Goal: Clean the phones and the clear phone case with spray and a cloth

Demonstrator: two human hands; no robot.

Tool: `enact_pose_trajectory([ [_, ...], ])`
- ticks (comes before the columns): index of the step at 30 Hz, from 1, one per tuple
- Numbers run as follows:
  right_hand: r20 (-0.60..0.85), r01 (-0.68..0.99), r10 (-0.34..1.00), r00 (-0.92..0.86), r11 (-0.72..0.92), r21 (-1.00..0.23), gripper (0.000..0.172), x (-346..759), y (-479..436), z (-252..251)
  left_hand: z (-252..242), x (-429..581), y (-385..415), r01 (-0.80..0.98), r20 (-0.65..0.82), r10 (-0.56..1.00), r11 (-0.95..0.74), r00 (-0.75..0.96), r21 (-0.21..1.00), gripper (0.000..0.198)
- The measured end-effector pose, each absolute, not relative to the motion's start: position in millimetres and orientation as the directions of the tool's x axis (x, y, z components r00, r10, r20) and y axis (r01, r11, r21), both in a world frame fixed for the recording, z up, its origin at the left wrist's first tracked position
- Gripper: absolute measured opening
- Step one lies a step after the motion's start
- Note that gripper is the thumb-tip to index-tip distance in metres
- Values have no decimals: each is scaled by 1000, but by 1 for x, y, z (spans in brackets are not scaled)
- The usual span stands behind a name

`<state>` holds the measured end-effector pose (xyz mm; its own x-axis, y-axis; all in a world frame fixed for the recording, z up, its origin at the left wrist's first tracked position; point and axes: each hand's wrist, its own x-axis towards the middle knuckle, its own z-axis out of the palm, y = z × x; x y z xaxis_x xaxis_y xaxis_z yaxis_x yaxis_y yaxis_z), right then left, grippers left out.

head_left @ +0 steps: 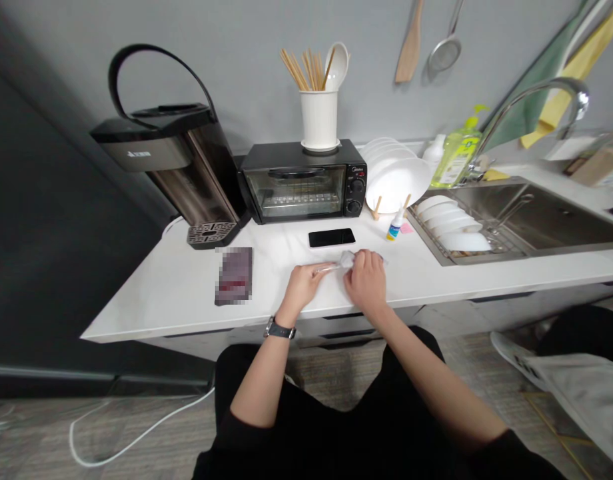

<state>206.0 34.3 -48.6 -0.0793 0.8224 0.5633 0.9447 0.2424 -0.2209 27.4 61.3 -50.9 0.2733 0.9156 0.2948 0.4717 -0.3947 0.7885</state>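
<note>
Over the counter's front part, both hands meet at a thin, see-through plastic piece [328, 267]. My left hand [302, 288], with a dark watch on its wrist, pinches the left end of it. My right hand [367, 279] is closed, its fingers curled round a crumpled whitish, translucent piece [346, 259] by the thumb; its exact kind is unclear. Just behind the hands lies a black-screened phone [331, 238]. A small white bottle with a blue and yellow label [395, 225] stands to the right, beside a pink slip [406, 228].
A blurred-out dark flat item [234, 276] lies at the left. Behind are a water dispenser [176, 167], a toaster oven [299, 187] carrying a utensil holder [319, 120], and racked white plates [399, 183]. The sink [561, 220] is at right; another person's leg [581, 380] shows below it.
</note>
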Motion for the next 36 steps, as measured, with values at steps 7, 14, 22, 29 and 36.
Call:
enact_pose_trajectory([
  [7, 581, 790, 708, -401, 589, -172, 51, 183, 16, -49, -56, 23, 63, 452, 286, 939, -342, 189, 824, 17],
  [14, 477, 702, 870, -123, 417, -578, 40, 249, 32, -51, -47, 34, 61, 117, 286, 956, -292, 66, 949, 30],
  [22, 235, 72, 970, 68, 230, -970, 37, 187, 58, -59, -51, 32, 67, -132, 212, 977, -212, -9, 968, 64],
  [29, 192, -166, 979, 67, 200, -966, 47, 175, 54, -68, -53, 28, 63, -9, 160, 987, -160, 6, 987, 58],
  [36, 158, -259, 968, 197, 207, -944, 52, 198, 68, -71, -49, 31, 58, 57, 130, 988, -125, -79, 990, 68],
])
